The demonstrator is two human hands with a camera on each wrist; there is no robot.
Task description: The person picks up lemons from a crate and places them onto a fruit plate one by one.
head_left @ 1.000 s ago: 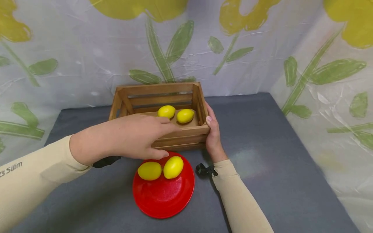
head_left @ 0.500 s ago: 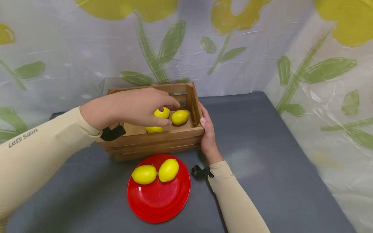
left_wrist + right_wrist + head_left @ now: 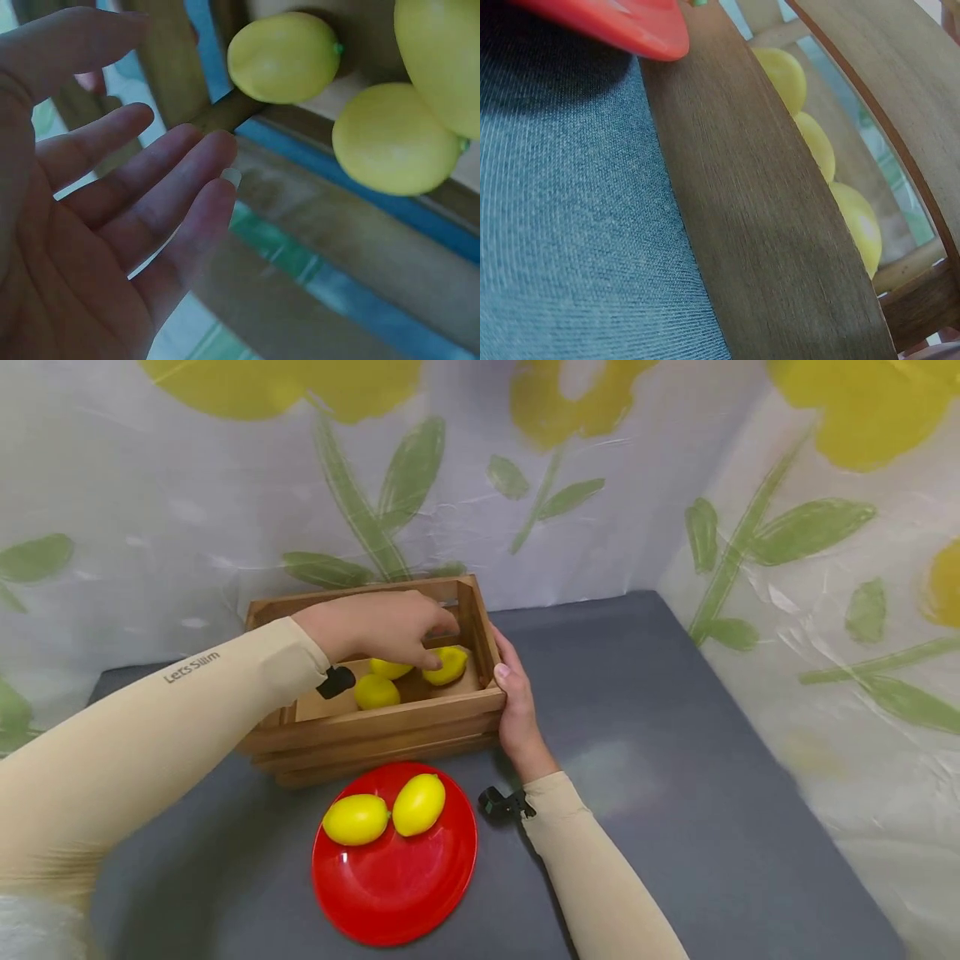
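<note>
Head view: left grip (image 3: 386, 625), fingers loosely spread, hovers over three lemons (image 3: 377, 692) inside the wooden crate (image 3: 405, 714); right grip (image 3: 519, 706) holds the crate's end, a red plate (image 3: 390, 902) with two more lemons (image 3: 356, 819) to its near left.

You face a dark blue-grey, cloth-covered table (image 3: 645, 793), its weave finely ribbed in the right wrist view. Directly on it you have a slatted wooden crate (image 3: 390, 723) toward the back and, just nearer you, a round red plate (image 3: 397, 889).
</note>
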